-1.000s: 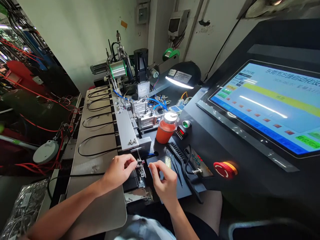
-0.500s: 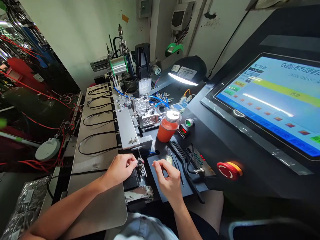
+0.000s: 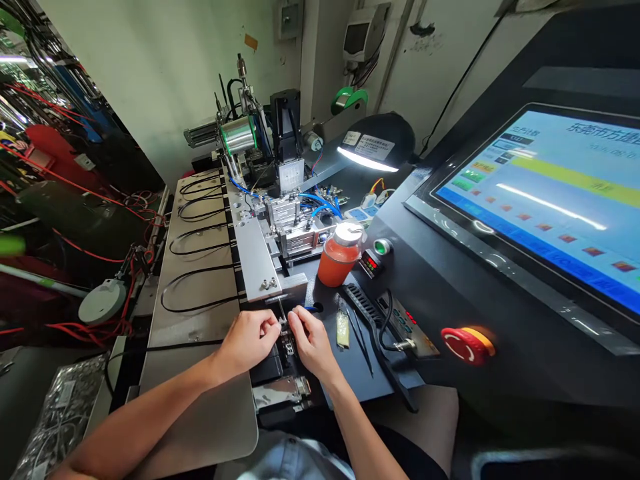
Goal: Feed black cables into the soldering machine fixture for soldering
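So, biggest stuff first: that wide blue-lit touchscreen in the black housing (image 3: 555, 180) sits right of the round red-orange jar with the pale lid (image 3: 340, 257), my landmark here. The flat grey metal plate (image 3: 200, 413) is left of the jar, with thin black looped cables (image 3: 176, 311) laid along its far part. The black domed lamp with the white light strip (image 3: 377, 141) is just beyond the jar, lighting things up.

Your left hand (image 3: 250, 341) and right hand (image 3: 311, 347) are both nearer you than the jar and left of it. Fingertips on each look bunched in, nearly meeting, but I can't make out whether they're clamped on anything. The small silver metal fixture (image 3: 287, 345) is right there between them, left of the jar on your side, partly hidden.

My read: you're mid fiddly two-handed step, placing or adjusting something tiny at that fixture, maybe a cable end. I'd say the next move calls for a steady left hand while the right does the fine nudging, then a clear look before letting go.

Smallest: the yellowish flat packet (image 3: 343, 331) lies on your side of the jar, well apart from the left hand.
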Demonstrator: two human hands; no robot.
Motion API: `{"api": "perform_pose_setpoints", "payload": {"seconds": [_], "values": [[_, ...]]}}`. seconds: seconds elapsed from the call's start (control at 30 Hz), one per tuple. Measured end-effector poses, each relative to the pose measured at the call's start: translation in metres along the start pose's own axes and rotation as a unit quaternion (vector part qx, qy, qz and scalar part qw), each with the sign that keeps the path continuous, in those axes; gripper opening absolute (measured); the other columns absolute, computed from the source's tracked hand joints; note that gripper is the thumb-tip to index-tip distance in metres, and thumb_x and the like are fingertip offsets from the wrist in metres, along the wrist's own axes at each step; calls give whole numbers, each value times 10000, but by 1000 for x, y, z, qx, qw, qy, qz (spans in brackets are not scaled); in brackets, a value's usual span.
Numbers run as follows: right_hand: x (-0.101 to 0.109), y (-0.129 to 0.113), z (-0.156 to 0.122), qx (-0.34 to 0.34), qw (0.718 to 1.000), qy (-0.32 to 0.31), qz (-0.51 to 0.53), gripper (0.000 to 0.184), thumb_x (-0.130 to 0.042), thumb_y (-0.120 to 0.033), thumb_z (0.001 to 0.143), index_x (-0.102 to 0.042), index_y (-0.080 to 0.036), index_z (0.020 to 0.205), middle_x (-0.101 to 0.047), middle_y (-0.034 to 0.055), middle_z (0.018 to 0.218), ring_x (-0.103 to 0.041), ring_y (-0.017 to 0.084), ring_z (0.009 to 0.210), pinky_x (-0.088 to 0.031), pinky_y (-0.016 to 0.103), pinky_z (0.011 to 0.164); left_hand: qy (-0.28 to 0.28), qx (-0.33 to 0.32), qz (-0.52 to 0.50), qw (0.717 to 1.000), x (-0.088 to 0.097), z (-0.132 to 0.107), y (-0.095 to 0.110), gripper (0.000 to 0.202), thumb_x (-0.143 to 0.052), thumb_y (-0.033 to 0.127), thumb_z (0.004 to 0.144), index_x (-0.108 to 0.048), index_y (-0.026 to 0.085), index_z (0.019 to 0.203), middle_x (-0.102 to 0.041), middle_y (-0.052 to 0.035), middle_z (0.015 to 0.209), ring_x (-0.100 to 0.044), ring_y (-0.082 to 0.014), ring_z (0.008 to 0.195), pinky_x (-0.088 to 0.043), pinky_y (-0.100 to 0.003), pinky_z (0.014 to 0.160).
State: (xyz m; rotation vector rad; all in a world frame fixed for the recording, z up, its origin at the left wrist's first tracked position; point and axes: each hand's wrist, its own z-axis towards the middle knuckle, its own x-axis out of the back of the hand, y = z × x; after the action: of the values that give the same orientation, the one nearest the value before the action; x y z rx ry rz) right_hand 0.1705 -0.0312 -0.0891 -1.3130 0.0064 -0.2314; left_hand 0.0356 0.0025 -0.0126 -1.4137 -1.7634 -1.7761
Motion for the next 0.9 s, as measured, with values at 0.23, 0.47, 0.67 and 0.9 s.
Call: {"api": "perform_pose_setpoints", "payload": {"seconds": [0.23, 0.47, 0.67, 0.9], "values": [[-5, 5, -4, 4, 1000, 27, 9, 346, -351, -351, 982, -308, -229, 661, -308, -57, 593, -315, 100, 515, -280, 230, 474, 124, -194, 184, 956, -7, -11, -13, 171, -504, 201, 925, -672, 206, 952, -677, -24, 916, -632, -132, 707, -439, -223, 629], [-6, 4, -5, -7, 1000, 28, 12, 343, -344, -348, 982, -300, -231, 663, -303, -57, 599, -303, 101, 520, -273, 230, 473, 162, -396, 343, 836, -7, -14, -14, 289, -347, 71, 962, -623, 110, 1040, -697, -57, 893, -609, -134, 654, -456, -252, 546], [0, 6, -7, -15, 999, 40, -10, 347, -347, -326, 983, -312, -231, 650, -312, -61, 577, -325, 100, 494, -290, 229, 466, 134, -388, 370, 833, -2, -14, -12, 252, -407, 47, 930, -621, 106, 1048, -681, -43, 872, -599, -147, 635, -445, -261, 511], [21, -6, -15, 126, 979, 22, -157, 219, -396, -109, 931, -596, -180, 986, -614, 57, 836, -581, 163, 752, -458, 259, 654, -4, -153, 307, 939, 20, -19, -10, 173, -450, 208, 971, -622, 202, 990, -637, -8, 941, -660, -161, 775, -483, -257, 649]]}}
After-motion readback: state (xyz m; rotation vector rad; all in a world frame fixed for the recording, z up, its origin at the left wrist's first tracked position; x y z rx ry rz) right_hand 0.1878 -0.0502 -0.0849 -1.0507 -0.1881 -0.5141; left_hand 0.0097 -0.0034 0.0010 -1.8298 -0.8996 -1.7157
